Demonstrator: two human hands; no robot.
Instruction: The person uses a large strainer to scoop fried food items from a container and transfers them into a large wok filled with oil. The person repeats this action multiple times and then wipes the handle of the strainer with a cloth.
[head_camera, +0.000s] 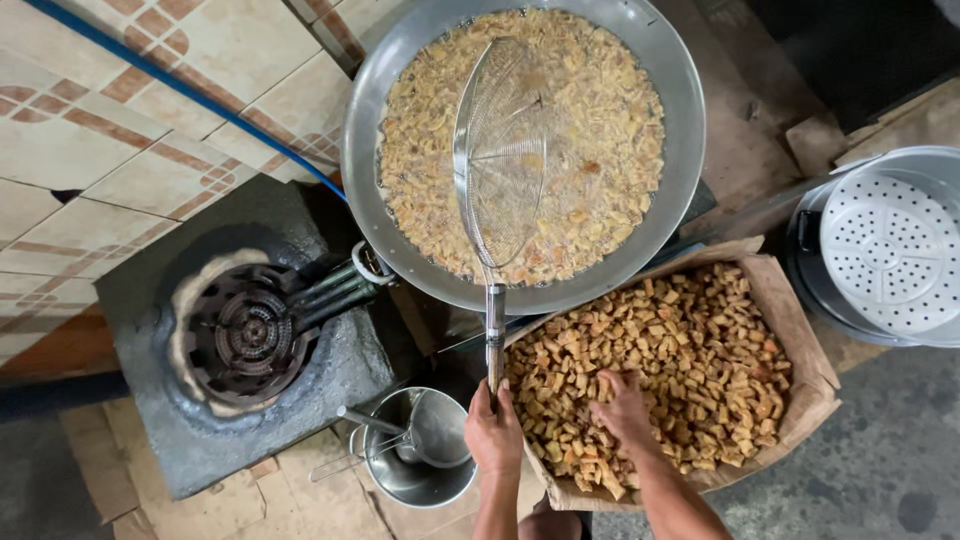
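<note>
Tiled floor, a wok (365, 150) of frying pieces kept over heat.
The skimmer (497, 160) handle is gripped by the left hand (493, 432) at 6 o'clock; fried cubes (680, 350) are pressed by the open right hand (622, 408).

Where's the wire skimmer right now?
Head view, centre: the wire skimmer lies across the big frying wok, its handle held by the left hand, just left of the paper-lined box of fried pieces.

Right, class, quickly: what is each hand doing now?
Left hand: closed around the skimmer handle.
Right hand: open, resting on the fried cubes in the box.
</note>
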